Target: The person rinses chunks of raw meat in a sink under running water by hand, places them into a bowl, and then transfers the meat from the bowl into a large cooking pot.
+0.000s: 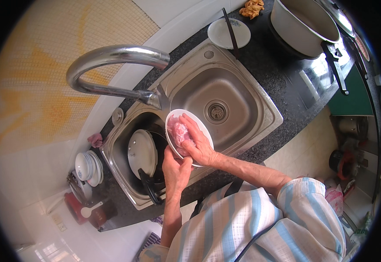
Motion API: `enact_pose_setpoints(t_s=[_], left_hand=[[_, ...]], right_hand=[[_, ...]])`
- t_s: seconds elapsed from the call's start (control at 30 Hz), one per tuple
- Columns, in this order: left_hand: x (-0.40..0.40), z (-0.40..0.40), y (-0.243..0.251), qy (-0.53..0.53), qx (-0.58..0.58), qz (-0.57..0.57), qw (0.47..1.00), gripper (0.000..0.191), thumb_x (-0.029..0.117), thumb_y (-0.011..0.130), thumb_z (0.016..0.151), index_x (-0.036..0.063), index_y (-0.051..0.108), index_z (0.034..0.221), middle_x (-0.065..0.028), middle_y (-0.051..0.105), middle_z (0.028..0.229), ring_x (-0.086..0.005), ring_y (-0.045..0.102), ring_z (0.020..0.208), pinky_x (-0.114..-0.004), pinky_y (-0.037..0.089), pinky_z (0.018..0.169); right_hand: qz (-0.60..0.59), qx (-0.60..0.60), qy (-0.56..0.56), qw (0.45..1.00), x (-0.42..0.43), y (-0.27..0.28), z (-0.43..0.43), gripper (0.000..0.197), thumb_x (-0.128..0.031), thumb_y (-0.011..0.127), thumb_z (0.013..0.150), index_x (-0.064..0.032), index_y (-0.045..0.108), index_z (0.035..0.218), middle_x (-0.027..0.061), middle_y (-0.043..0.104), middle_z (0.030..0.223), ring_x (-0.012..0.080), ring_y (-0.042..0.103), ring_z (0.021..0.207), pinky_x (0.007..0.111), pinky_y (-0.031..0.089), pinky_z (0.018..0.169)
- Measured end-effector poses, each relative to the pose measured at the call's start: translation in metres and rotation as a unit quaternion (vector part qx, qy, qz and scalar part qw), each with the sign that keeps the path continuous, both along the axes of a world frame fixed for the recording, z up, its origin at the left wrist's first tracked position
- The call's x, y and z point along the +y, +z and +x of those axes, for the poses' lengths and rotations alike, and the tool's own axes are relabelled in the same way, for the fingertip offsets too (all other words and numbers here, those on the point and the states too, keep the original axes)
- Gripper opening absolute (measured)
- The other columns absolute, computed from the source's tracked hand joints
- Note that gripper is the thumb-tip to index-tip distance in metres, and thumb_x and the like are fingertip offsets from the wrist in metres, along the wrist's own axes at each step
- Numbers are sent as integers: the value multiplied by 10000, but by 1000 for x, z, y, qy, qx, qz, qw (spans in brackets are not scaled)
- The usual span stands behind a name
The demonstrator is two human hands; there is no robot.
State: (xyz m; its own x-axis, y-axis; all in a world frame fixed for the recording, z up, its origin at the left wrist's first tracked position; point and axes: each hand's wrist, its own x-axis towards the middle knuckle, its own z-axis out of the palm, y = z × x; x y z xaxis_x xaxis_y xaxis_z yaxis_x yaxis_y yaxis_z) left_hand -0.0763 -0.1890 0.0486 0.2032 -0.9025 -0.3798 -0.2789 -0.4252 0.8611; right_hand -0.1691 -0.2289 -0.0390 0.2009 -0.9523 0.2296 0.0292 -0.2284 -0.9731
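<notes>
Over the divider of a stainless-steel double sink (269, 114), my left hand (176, 172) grips the rim of a white bowl (205, 131). Pink raw meat (180, 132) lies in the bowl, which is tilted. My right hand (198, 140) rests on the meat with its fingers stretched along it, pressing it against the bowl. The part of the meat under that palm is hidden. A pot lid (141, 152) with a black handle (148, 186) leans in the left basin, beside my left wrist. The right basin shows its drain strainer (216, 111).
A curved chrome faucet (112, 54) arches above the sink. Behind it stand a white plate (220, 34) with dark chopsticks (230, 29) and an orange cloth (252, 8). A large pot (295, 29) occupies the right counter. Stacked dishes (87, 167) and a white spoon (90, 210) are at left.
</notes>
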Motion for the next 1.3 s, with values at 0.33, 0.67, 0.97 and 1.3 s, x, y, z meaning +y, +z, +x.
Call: enact_pose_setpoints(t_s=[0.33,0.67,0.97,1.3], left_hand=[[0,7,-10,-13,-2,5,1000,497,46,551,676,-48,385,1136,-178,529,976,-213,584,751,-282,532,548],[-5,5,-9,-22,25,-5,999,474,26,562,672,-52,393,1107,-168,542,912,-208,591,705,-289,548,515],[-13,-5,-1,-39,143,-6,989,458,2,524,672,-41,406,1112,-150,522,970,-202,589,748,-291,552,505],[-63,-91,56,-54,296,-104,948,491,-10,480,683,-39,385,1164,-132,509,1019,-194,562,870,-308,561,602]], right_hand=[[-4,15,-33,999,4,-7,4,629,-378,510,759,-94,335,1292,262,285,1309,415,312,1194,421,269,982],[5,49,-30,998,9,-9,3,619,-399,480,786,-144,292,1317,199,243,1355,405,314,1191,450,281,970],[-10,141,-24,990,3,10,-26,623,-430,488,788,-160,301,1317,204,260,1344,372,313,1203,462,272,959],[-128,297,-22,946,-68,121,-135,560,-444,465,818,-132,359,1271,175,356,1271,368,298,1208,485,277,952]])
